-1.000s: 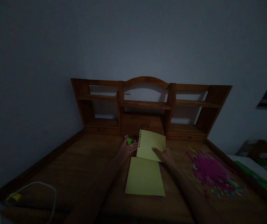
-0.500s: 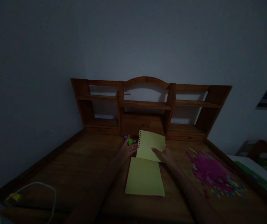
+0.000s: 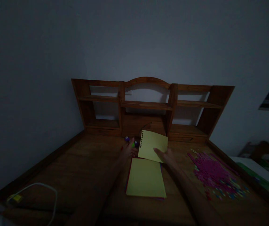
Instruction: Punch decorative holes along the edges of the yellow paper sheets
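Note:
My right hand is closed on the right edge of a pale yellow loose-leaf sheet, thumb on top. A row of punched holes runs down the sheet's left edge, and the sheet is tilted above the desk. A stack of pale yellow paper lies below it, with red and purple edges showing underneath. My left hand is left of the sheet, its fingers curled around a small bright green object that is mostly hidden. Small purple round pieces with white centres lie just beyond.
A wooden shelf unit stands along the back of the desk. To the right lies a pile of pink strips and small colourful pieces. A white cable loops at the front left, near a yellow item.
My left hand has drawn slightly back and its fingers have curled around the green object. The sheet in my right hand has shifted slightly up and to the right.

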{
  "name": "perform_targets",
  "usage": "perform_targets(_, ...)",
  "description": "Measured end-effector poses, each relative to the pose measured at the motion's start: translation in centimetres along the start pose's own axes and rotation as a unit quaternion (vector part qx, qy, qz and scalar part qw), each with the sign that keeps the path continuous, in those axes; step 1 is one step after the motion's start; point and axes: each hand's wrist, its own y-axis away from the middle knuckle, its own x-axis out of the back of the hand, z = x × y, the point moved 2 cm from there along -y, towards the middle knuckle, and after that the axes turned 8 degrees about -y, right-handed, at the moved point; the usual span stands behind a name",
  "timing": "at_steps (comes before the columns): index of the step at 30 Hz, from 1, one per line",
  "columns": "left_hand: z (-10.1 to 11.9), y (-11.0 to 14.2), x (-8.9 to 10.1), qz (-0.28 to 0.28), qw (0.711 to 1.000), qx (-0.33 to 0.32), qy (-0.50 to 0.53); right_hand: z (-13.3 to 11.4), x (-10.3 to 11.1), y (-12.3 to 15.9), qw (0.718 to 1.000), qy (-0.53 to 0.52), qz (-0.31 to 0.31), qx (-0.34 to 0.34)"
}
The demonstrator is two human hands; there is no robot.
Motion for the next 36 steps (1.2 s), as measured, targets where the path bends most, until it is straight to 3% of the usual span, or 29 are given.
perform_targets(10, 0.1, 0.3, 0.8, 0.062, 0.997, -0.051, 0.002, -0.1, 0.2, -0.1, 1.000, -0.003, 0.001, 0.030)
perform_targets(20, 0.5, -0.3, 1.4, 0.104, 0.994, -0.040, -0.007, -0.1, 0.3, 0.0, 1.000, 0.007, 0.012, 0.023)
perform_targets(30, 0.7, 1.1, 1.0, 0.044, 0.998, -0.038, 0.003, -0.2, 0.2, 0.1, 1.000, -0.005, 0.007, 0.023)
perform_targets(36, 0.3, 0.3, 0.6, 0.059, 0.996, -0.061, -0.007, -0.2, 0.1, 0.0, 1.000, -0.009, 0.005, 0.029)
